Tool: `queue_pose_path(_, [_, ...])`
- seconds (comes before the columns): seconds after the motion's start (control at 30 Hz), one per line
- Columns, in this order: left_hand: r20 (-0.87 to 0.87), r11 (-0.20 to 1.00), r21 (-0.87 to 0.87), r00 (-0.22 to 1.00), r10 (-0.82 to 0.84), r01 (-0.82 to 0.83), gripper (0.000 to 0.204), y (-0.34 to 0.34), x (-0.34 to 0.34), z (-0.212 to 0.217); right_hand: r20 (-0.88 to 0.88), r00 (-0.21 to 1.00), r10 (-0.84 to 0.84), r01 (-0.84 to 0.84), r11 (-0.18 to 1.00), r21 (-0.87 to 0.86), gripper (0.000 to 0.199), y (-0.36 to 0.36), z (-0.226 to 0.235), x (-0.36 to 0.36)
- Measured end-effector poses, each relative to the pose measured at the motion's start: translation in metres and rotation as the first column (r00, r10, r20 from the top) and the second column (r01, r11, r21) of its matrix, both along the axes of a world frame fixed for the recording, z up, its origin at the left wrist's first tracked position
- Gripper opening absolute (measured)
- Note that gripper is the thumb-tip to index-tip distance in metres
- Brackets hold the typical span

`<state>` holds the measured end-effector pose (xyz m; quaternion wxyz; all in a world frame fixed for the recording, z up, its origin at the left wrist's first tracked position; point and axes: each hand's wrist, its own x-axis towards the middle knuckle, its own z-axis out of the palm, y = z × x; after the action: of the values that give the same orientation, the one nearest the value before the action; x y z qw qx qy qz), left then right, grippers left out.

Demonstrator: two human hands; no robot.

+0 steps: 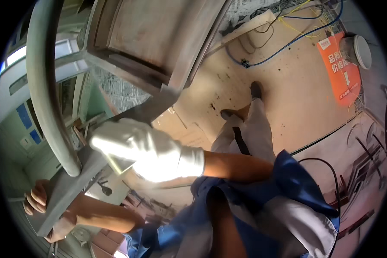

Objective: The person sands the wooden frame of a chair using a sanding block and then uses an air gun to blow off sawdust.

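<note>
A long grey board (79, 170) slants from the lower left up toward the middle. My bare left hand (51, 208) grips its near end, fingers over one edge and thumb under the other. My right hand (139, 148), in a white glove, is closed against the board farther along. At its underside shows a flat piece with a pale yellowish edge (117, 164), blurred; I cannot tell its kind. The glove hides most of it. A thick, curved grey pole (45, 86) comes down from the top left and meets the board between my hands.
A brown panelled wooden frame (148, 38) stands at the top, beyond the board. Blue cable (284, 51) and yellow wires lie on the tan floor covering. At the right are an orange printed sheet (339, 71) and a white bucket (361, 51). Tools and metal pieces (365, 163) lie at lower right.
</note>
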<state>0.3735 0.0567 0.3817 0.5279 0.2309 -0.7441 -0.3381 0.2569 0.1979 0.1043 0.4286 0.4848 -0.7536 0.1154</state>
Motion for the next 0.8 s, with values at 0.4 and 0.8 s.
queue_pose_path(0.4, [-0.254,0.801,0.243,0.833,-0.492,0.547,0.046,-0.025,-0.021,-0.026,0.629,-0.181,0.756,-0.406,0.525,-0.748,0.06,-0.044,-0.129,-0.031])
queue_pose_path(0.8, [-0.349,0.761,0.222,0.779,-0.522,0.609,0.097,-0.001,-0.041,-0.076,0.884,-0.033,0.466,-0.462,0.778,-0.427,0.068,0.028,-0.011,-0.028])
